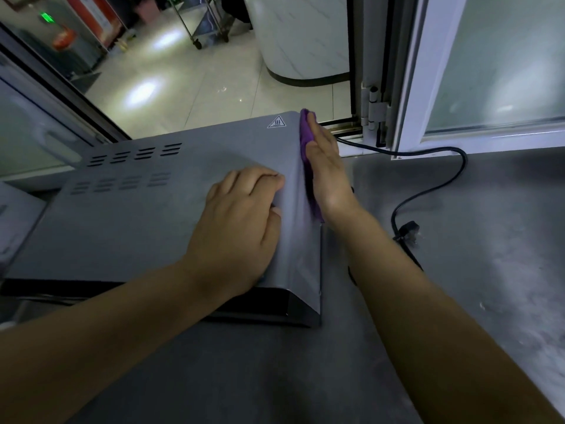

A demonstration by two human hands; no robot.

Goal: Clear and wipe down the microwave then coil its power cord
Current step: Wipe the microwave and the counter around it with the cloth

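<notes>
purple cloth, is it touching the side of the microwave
Touching. The head view shows the right hand with straight fingers pressing the purple cloth flat against the microwave at its right side, with no gap visible between them.

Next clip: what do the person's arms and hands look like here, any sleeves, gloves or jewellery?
Both forearms are bare as far as the frame shows: no sleeves in view. The left hand and right hand wear no gloves, and no rings, watch or wristbands are visible.
</notes>
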